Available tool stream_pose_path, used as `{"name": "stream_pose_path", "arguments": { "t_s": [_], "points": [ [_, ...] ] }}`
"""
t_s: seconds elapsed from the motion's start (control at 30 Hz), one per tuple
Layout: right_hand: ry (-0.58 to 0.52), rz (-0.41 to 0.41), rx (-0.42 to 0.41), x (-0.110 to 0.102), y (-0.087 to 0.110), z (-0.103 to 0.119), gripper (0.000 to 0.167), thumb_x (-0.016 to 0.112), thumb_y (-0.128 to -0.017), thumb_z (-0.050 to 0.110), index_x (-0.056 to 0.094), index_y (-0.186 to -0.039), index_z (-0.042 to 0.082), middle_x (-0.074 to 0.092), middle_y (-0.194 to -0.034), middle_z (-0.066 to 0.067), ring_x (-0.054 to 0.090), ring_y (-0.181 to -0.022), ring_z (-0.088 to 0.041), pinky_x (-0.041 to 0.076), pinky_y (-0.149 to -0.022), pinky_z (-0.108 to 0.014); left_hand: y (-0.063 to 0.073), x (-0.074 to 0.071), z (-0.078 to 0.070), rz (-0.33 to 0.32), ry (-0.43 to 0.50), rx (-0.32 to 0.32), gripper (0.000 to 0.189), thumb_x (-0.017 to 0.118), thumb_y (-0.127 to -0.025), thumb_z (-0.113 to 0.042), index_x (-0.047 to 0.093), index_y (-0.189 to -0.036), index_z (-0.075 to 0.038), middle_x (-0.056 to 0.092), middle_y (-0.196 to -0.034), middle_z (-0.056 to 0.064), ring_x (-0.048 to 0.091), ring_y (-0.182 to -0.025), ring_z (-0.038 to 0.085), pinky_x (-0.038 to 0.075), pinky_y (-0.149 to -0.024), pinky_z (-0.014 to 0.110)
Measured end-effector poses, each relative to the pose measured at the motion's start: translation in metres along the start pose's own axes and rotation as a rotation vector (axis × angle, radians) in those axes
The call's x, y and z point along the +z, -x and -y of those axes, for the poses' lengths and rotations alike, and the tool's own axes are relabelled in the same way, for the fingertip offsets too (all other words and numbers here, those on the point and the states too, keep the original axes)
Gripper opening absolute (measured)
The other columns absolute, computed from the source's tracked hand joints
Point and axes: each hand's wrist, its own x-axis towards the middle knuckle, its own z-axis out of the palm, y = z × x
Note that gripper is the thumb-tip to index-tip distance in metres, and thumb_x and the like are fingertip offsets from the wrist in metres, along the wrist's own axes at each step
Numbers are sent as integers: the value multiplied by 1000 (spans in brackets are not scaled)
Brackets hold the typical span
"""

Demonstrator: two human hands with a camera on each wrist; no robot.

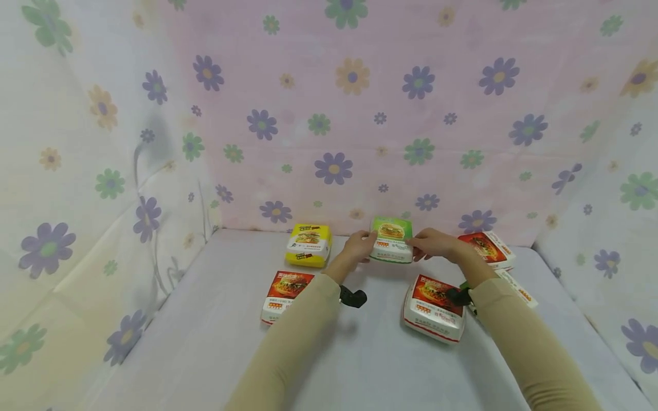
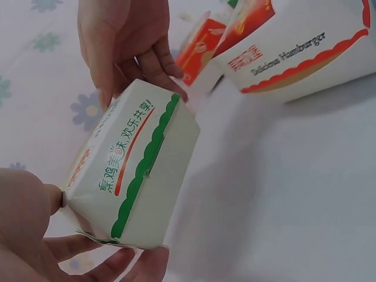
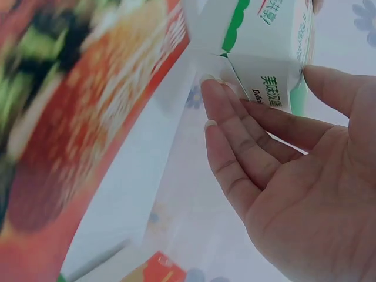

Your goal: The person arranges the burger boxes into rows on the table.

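Between both hands is a green and white burger box (image 1: 392,240), near the back of the table. My left hand (image 1: 358,249) holds its left side; in the left wrist view the thumb presses an upper corner and the fingers reach under the base. On the opposite side my right hand (image 1: 434,244) grips the box, thumb on top and fingertips (image 3: 218,97) at the lower edge. The box's closed lid and green scalloped band show in the left wrist view. A red and white burger box (image 1: 434,308) stands below the right forearm.
A yellow burger box (image 1: 309,245) stands back left, with a red one (image 1: 285,291) before it, partly behind the left sleeve. At the right are another red box (image 1: 487,251) and a white-sided box (image 1: 516,288) half hidden by the right forearm. A flowered cloth wall (image 1: 380,188) rises behind.
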Motion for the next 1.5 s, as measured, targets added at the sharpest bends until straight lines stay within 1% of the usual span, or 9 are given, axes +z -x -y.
{"name": "stream_pose_path", "arguments": {
  "t_s": [0.13, 0.4, 0.53, 0.67, 0.93, 1.07, 1.2, 1.37, 1.5],
  "points": [
    [-17, 1, -6, 6, -6, 7, 42, 43, -111, 24, 68, -114, -10, 72, -101, -19, 66, -104, -40, 53, -91, -47, 2, -14, 0, 7, 10, -9, 55, 45, -109, -43, 52, -146, -2, 66, -110, 14, 63, -94, 22, 56, -93, 45],
    [-14, 12, 35, 15, -19, 23, 41, 45, -110, 24, 66, -113, -11, 71, -102, -19, 67, -102, -36, 53, -95, -49, 3, -33, 6, 13, 24, -50, 55, 46, -109, -42, 52, -146, -1, 67, -111, 13, 61, -89, 20, 57, -88, 40],
    [-35, 25, 53, 18, -23, 28, 39, 45, -109, 23, 65, -112, -11, 70, -102, -20, 66, -102, -36, 52, -96, -50, 0, -39, 11, 17, 61, -73, 57, 47, -109, -43, 51, -146, -1, 68, -111, 13, 60, -85, 18, 56, -91, 42],
    [-34, 38, 62, 20, -26, 29, 39, 45, -109, 23, 65, -112, -10, 70, -102, -20, 66, -100, -33, 53, -93, -45, -2, -41, 14, 23, 88, -95, 55, 47, -109, -42, 52, -145, 0, 68, -108, 13, 58, -81, 17, 53, -96, 45],
    [-43, 36, 120, 25, -38, 24, 34, 48, -108, 25, 63, -109, -5, 69, -98, -16, 65, -94, -30, 51, -97, -49, -5, -41, 21, 43, 103, -145, 52, 43, -110, -41, 53, -147, -6, 71, -108, 12, 59, -82, 18, 53, -89, 41],
    [-54, 50, 130, 28, -40, 24, 32, 48, -108, 24, 64, -104, -3, 68, -96, -16, 66, -95, -31, 50, -97, -51, -5, -41, 25, 47, 104, -185, 53, 44, -110, -43, 54, -144, -4, 71, -107, 11, 59, -84, 20, 52, -94, 42],
    [-69, 64, 154, 30, -43, 22, 30, 47, -109, 23, 62, -101, -2, 67, -94, -15, 66, -94, -31, 50, -96, -50, -6, -40, 29, 52, 104, -210, 55, 45, -109, -43, 52, -145, -2, 71, -107, 11, 60, -86, 21, 53, -92, 41],
    [-83, 64, 195, 31, -46, 19, 29, 48, -108, 24, 60, -103, -2, 67, -94, -14, 66, -92, -28, 50, -97, -49, -11, -38, 33, 61, 72, -213, 57, 44, -109, -44, 50, -146, -1, 70, -107, 11, 59, -85, 20, 52, -85, 37],
    [-86, 71, 209, 33, -46, 17, 29, 48, -108, 24, 59, -105, -2, 67, -97, -15, 66, -94, -29, 48, -100, -50, -13, -35, 34, 41, 11, -236, 58, 45, -109, -46, 50, -148, -3, 67, -106, 9, 57, -88, 20, 51, -84, 35]
  ]
}}
